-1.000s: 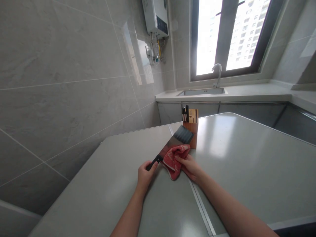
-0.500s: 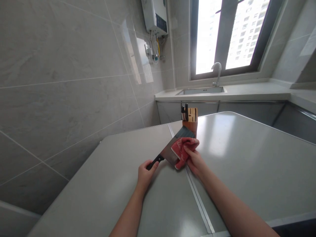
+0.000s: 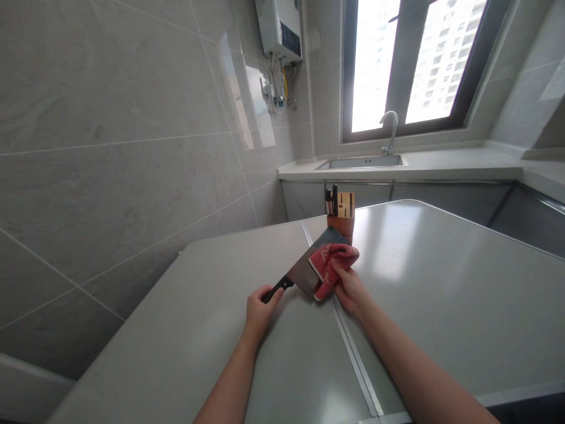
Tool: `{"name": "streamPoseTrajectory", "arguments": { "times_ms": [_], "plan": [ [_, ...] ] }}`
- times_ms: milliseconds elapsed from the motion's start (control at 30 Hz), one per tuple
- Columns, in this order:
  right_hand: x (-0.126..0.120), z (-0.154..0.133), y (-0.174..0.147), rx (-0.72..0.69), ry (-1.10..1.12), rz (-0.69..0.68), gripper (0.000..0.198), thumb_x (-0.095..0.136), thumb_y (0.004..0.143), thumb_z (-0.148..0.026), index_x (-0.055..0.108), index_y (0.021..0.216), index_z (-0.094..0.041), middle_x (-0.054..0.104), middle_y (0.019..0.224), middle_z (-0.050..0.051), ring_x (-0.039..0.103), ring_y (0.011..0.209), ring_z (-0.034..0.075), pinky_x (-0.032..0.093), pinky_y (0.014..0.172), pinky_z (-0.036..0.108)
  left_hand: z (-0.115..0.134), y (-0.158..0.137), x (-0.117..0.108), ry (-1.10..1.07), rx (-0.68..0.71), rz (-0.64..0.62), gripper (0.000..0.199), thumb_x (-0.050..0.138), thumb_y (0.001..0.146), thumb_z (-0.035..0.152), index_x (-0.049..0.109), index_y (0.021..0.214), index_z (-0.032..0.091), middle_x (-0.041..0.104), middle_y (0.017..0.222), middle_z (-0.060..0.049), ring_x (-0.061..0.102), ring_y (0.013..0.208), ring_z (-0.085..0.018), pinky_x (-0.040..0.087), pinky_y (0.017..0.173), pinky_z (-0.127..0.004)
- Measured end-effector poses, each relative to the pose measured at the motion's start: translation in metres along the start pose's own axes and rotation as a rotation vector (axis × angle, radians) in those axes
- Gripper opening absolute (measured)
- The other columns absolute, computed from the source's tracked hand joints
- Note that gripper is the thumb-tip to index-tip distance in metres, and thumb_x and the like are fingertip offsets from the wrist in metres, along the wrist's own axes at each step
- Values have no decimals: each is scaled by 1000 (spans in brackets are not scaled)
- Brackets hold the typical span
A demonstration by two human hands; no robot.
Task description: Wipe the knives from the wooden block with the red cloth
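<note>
My left hand [image 3: 261, 309] is closed round the black handle of a cleaver [image 3: 304, 274]. The broad blade is tilted up to the right, above the table. In my right hand [image 3: 350, 287] is a red cloth [image 3: 332, 265], pressed against the right part of the blade with the thumb on top. The cloth covers some of the blade, and my right fingers are partly hidden beneath. Just behind the blade's far end stands a wooden knife block [image 3: 345, 213] with black-handled tools in its left slots; the blade hides part of its base.
The pale table [image 3: 212, 282] has a metal seam strip [image 3: 353, 348] running through it. Beyond it is a counter [image 3: 459, 159] with a sink [image 3: 326, 165] and a faucet [image 3: 390, 129] under the window. A tiled wall [image 3: 110, 100] borders the left, with a water heater [image 3: 278, 29] above.
The red cloth and my right hand have shifted slightly up and to the right along the blade. My left hand keeps its hold on the cleaver's handle.
</note>
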State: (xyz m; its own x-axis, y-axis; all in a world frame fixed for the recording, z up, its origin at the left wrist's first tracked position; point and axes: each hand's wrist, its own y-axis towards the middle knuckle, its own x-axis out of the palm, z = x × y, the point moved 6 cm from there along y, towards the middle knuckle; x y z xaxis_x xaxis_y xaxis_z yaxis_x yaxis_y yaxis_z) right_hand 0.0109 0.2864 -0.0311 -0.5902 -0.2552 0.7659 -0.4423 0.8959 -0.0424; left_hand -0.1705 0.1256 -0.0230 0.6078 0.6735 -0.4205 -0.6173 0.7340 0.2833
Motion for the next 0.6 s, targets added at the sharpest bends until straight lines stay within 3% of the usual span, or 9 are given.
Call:
{"name": "streamPoseTrajectory", "arguments": {
  "times_ms": [333, 600],
  "plan": [
    [14, 16, -15, 154, -156, -181, 34, 76, 65, -23, 63, 95, -15, 71, 91, 7, 67, 81, 19, 54, 78, 31, -4, 1, -1, -31, -17, 19, 39, 60, 72, 51, 62, 65, 13, 47, 53, 3, 42, 53, -10, 31, 50, -20],
    [9, 13, -10, 125, -107, -111, 32, 75, 65, -25, 63, 93, -17, 71, 91, 5, 67, 83, 20, 54, 79, 32, 0, 0, -2, -24, -1, 35, 40, 60, 70, 53, 62, 64, 13, 48, 53, 2, 42, 53, -11, 32, 50, -21]
  ]
}}
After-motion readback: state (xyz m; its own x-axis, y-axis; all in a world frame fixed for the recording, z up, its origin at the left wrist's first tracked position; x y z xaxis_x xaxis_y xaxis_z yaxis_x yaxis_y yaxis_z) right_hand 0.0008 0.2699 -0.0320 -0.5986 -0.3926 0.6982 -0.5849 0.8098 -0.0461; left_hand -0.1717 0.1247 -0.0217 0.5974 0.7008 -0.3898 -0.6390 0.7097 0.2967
